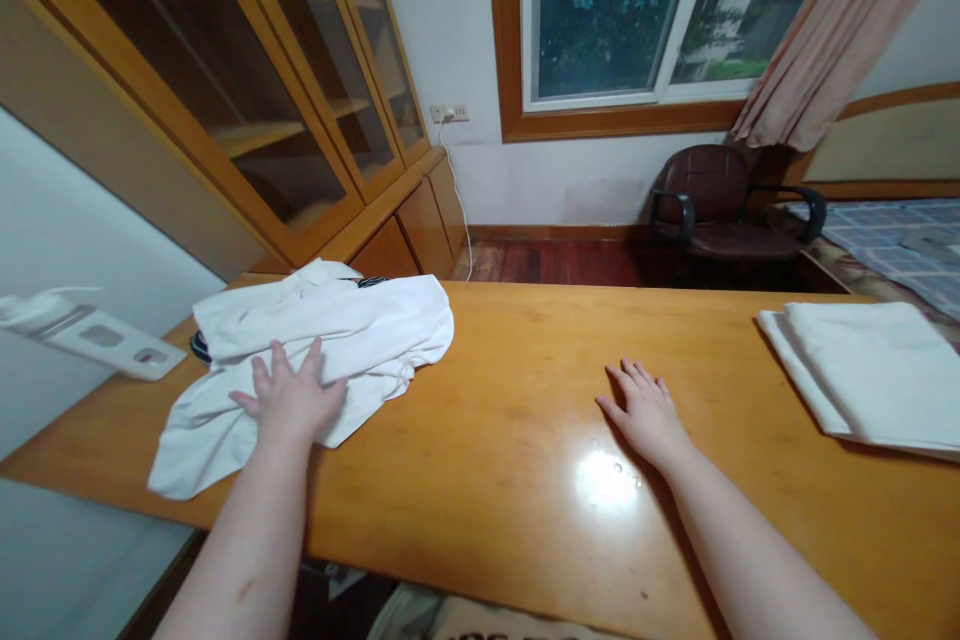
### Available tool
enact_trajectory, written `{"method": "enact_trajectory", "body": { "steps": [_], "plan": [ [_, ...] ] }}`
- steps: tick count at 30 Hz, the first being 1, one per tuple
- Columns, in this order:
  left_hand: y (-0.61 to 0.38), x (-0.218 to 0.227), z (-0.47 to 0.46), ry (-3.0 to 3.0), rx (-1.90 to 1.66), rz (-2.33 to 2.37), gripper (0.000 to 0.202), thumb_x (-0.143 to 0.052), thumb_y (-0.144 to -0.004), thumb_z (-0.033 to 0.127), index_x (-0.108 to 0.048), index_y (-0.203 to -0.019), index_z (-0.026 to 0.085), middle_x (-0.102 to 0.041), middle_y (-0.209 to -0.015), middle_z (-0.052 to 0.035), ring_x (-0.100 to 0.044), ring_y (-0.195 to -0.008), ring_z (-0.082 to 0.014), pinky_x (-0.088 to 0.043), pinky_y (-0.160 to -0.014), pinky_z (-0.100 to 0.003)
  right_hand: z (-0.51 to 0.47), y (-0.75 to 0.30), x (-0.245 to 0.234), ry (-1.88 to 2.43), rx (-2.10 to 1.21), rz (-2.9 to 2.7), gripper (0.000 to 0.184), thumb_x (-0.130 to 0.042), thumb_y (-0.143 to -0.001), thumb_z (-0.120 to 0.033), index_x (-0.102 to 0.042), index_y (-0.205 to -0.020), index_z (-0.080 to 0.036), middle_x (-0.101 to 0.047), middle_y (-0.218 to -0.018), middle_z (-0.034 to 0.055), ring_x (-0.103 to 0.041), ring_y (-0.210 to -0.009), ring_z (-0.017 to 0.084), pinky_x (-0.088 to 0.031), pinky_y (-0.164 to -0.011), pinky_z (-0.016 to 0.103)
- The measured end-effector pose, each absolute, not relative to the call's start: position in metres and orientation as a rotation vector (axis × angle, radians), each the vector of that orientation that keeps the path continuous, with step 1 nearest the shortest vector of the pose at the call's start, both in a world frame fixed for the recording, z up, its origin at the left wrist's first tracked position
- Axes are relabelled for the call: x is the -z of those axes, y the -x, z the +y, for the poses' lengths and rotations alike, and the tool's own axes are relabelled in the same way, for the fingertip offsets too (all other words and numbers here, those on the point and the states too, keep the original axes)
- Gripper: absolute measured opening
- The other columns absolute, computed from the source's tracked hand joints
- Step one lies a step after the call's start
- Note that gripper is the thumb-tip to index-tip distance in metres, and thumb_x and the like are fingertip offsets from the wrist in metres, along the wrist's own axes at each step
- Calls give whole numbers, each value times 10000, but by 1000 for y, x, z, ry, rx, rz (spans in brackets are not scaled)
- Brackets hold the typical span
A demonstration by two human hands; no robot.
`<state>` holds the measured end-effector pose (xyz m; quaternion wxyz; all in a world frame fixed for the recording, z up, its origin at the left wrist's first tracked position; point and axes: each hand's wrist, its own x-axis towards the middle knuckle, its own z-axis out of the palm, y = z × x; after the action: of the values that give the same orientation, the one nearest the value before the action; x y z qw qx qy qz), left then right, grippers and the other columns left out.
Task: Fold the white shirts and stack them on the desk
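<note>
My left hand lies flat with fingers spread on a crumpled white cloth heaped at the left of a glossy wooden table. My right hand rests palm down on the bare tabletop near the middle, fingers stretched out, holding nothing. A neatly folded white cloth lies at the table's right end, well apart from my right hand.
A white power strip lies at the table's far left beside the wall. A glass-door wooden cabinet stands behind the left side. A dark armchair sits under the window, and a bed is at the right.
</note>
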<state>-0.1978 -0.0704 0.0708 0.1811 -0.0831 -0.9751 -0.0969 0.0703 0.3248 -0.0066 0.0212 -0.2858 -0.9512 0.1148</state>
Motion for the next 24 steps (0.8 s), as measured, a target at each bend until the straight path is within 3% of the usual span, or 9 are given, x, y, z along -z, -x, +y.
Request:
{"method": "enact_trajectory", "body": {
  "steps": [4,7,11,14,19,24],
  "plan": [
    [210,-54,-93,59,263,-2778,439,-537,-795,393,-560,-1214,265,-365,-1454,-139,-205,-1342,-445,-178,-926,-733,324,-71,8,878,-378,-2932,589,-403,-875,-499,-462,-1356,-164,-350,-1466,135,-275,-1365,290,-185,-1104,508],
    [222,-52,-104,-126,264,-2902,509,-524,-781,383,-508,-1273,254,-319,-1481,-150,-214,-1344,-440,-243,-898,-729,324,-71,6,875,-384,-2937,582,-412,-873,-487,-467,-1352,-161,-353,-1464,136,-280,-1363,289,-187,-1106,499],
    [236,-55,-121,-241,194,-3042,668,-578,-710,409,-459,-1336,210,-271,-1499,-174,-260,-1334,-428,-288,-959,-640,324,-72,3,872,-393,-2945,573,-416,-874,-473,-465,-1354,-163,-353,-1464,136,-287,-1360,283,-194,-1104,498],
    [240,-54,-132,-210,172,-3017,544,-545,-732,381,-565,-1245,201,-380,-1450,-142,-393,-1268,-371,-326,-1000,-517,325,-72,4,874,-400,-2947,576,-424,-873,-472,-461,-1359,-164,-344,-1469,135,-280,-1363,285,-191,-1105,496],
    [248,-57,-141,-438,532,-2806,377,-486,-769,356,-649,-1093,252,-664,-1083,-51,-586,-915,-268,-465,-807,-380,324,-71,4,878,-413,-2941,571,-439,-871,-453,-468,-1355,-150,-347,-1466,144,-284,-1359,295,-188,-1104,503],
    [265,-76,-136,-480,658,-2537,272,-542,-711,260,-660,-951,209,-600,-756,-8,-526,-704,-189,-475,-732,-330,325,-71,5,873,-429,-2920,561,-469,-864,-437,-479,-1346,-151,-361,-1457,150,-297,-1353,300,-188,-1103,506]
  ]
}}
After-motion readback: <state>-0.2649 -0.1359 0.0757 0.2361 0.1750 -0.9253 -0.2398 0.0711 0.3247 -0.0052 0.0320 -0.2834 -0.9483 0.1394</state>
